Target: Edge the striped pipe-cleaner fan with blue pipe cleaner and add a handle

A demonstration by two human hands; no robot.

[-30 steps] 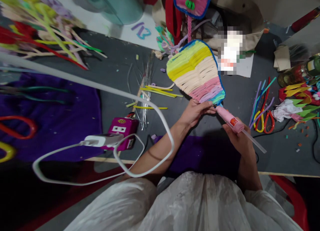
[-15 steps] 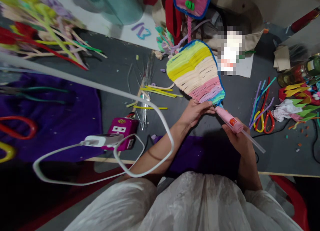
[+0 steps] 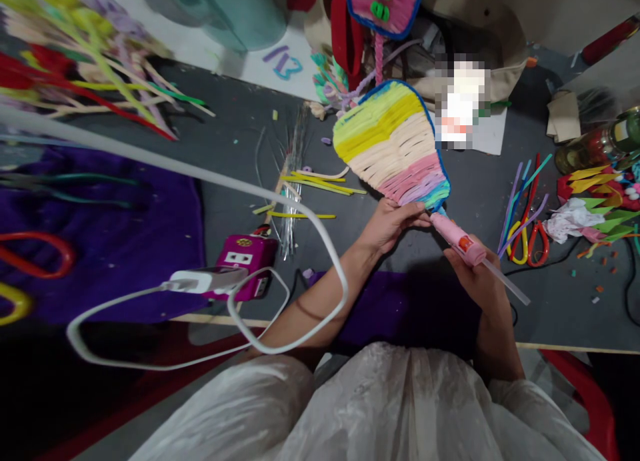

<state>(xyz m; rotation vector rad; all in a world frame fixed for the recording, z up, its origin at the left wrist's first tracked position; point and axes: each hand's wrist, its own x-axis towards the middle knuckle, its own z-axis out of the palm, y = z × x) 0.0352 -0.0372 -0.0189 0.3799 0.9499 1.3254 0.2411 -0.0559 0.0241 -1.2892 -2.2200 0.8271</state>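
My left hand (image 3: 393, 224) pinches the narrow lower end of a fan-shaped pipe-cleaner craft piece (image 3: 395, 141). Yellow, cream, pink, lilac and green bands cross this piece, and a blue edge runs along its right side. In my right hand (image 3: 473, 268) is a pink hot glue gun (image 3: 457, 238), with a clear glue stick (image 3: 507, 282) poking out of its back. The gun's nozzle points at the narrow end of the craft piece, close to my left fingertips. Whether it touches there I cannot tell.
A white cable (image 3: 330, 248) loops over my left forearm. Left of it sits a purple power strip (image 3: 257, 258) with a charger plugged in. Wires and yellow pipe cleaners (image 3: 320, 182) lie mid-table. Scissors (image 3: 537, 241) rest at right, pliers (image 3: 75, 181) on purple cloth at left.
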